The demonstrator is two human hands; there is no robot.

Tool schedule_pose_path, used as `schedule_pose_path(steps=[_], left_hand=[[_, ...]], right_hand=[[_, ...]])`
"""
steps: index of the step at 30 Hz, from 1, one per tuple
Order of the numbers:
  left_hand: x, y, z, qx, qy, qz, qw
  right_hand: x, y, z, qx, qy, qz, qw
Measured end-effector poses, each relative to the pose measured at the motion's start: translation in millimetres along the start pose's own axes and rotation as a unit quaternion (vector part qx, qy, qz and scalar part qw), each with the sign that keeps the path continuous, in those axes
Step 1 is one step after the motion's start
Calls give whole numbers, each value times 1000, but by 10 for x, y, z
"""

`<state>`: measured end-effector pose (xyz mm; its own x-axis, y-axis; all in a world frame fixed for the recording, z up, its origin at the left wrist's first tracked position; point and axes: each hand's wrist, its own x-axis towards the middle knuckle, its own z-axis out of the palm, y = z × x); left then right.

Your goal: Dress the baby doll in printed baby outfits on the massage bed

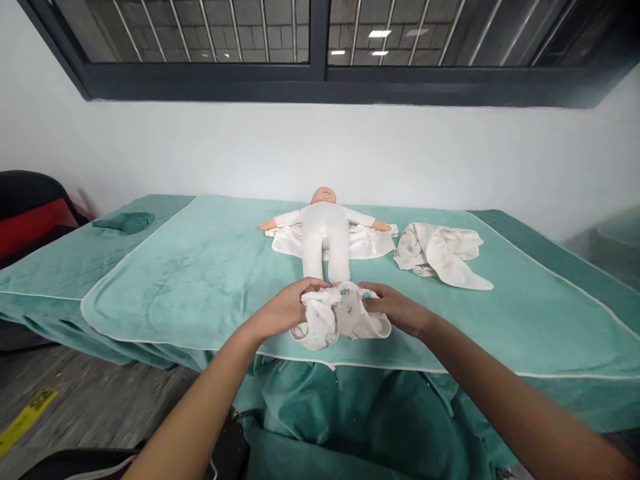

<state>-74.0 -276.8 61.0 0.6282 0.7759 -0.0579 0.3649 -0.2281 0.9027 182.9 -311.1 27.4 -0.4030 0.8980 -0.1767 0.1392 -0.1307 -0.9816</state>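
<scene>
A baby doll point(326, 223) with a white cloth body lies on its back, arms spread wide and legs toward me. Beneath its upper body and arms a white printed garment point(371, 247) is laid out. At the doll's feet I hold bunched white baby pants point(345, 315) with a small coloured print. My left hand point(290, 307) grips their left side, and my right hand point(400, 308) pinches the right side, thumb on top. The cloth hides the doll's feet, so I cannot tell whether they are inside it.
Another crumpled white printed garment point(440, 252) lies right of the doll. Everything rests on a light green plush mat point(190, 280) over a green-covered bed point(55, 267). A dark green folded cloth point(125, 223) is at the far left. A wall point(200, 147) stands behind, and a red and black chair point(35, 220) is at left.
</scene>
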Motion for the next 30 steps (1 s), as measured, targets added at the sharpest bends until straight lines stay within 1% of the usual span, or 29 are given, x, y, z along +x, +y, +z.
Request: schedule_pose_path(steps=[1,2,3,4,5,6,7,8,9,10,11,12,13,14,15,16,17,18,19,20,21,22,23,24,25,26,27,29,30], left_hand=[[-29,58,-81,10,-25,11,1000],[-56,122,-167,38,-51,18,998],[-81,192,-252,77,-88,16,993],[-105,267,-330,123,-136,3,983],[-126,348,-398,170,-191,-19,966],[-144,432,-452,214,-238,-44,946],[-159,518,-492,248,-271,-64,928],[-172,602,-520,272,-290,-77,914],[-181,683,-540,288,-297,-79,907],[-187,757,-557,293,-293,-68,908],[-192,823,-576,287,-282,-48,914],[-196,879,-600,276,-263,-23,924],[-198,922,-632,262,-228,3,938],[-199,950,-671,247,-171,27,953],[-194,963,-715,232,-96,48,967],[-182,958,-761,217,-10,61,974],[-160,934,-802,203,84,70,973],[-124,890,-835,192,179,79,962],[-75,824,-855,181,270,93,941],[-15,738,-858,171,349,108,915],[53,632,-844,156,412,121,890],[124,509,-812,133,459,130,869],[193,372,-764,100,484,123,860],[255,226,-703,57,493,104,862],[308,77,-634,16,485,80,871],[351,-69,-558,-11,484,54,873],[383,-203,-479,-19,491,31,870],[428,-414,-326,28,504,15,863],[448,-484,-256,58,497,22,865]], right_hand=[[-9,-77,-7,-20,-16,-9,1000],[-10,-164,-10,-70,-29,-15,997],[-4,-262,-7,-144,-46,-16,988],[7,-367,3,-232,-68,-11,970],[19,-477,22,-323,-95,0,942],[32,-590,50,-404,-121,10,907],[44,-699,86,-468,-141,14,872],[55,-804,126,-512,-157,9,845],[66,-901,167,-535,-166,-9,828],[78,-988,205,-543,-169,-38,822],[92,-1067,239,-536,-169,-73,824],[108,-1137,265,-516,-166,-107,833],[129,-1201,286,-484,-155,-135,850],[157,-1258,301,-443,-132,-153,873],[192,-1310,315,-392,-99,-165,900],[239,-1355,328,-330,-63,-173,926],[300,-1394,344,-254,-28,-182,950],[377,-1423,364,-169,-2,-195,966],[472,-1441,389,-79,13,-210,974],[585,-1446,419,8,13,-226,974],[715,-1434,453,84,3,-238,968],[859,-1403,490,145,-7,-247,958],[1013,-1353,526,187,-15,-254,949],[1173,-1283,560,209,-21,-257,943],[1332,-1194,589,209,-21,-259,943],[1486,-1091,606,183,-19,-259,948],[1630,-978,609,131,-13,-253,959],[1880,-745,544,-3,15,-231,973],[1984,-638,466,-61,37,-222,972]])
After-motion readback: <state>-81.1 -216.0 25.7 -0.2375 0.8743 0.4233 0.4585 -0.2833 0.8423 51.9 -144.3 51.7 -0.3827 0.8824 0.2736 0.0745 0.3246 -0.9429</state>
